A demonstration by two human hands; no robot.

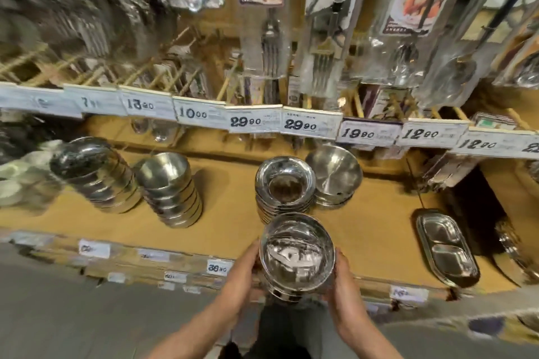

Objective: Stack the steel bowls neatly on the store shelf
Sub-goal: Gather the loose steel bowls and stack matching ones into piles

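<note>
Head view: both hands cup a small stack of bowls [297, 256] at the shelf [227, 230] front edge, left hand [242, 274] and right hand [342, 280] with fingers curled round its sides. Best lift it level and lower it centred onto the shelf stack [285, 183] just behind, rims aligned.

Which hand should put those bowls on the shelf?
Neither alone. The left hand and right hand grip opposite sides of the held bowls, level with each other, so both should set them down.
</note>
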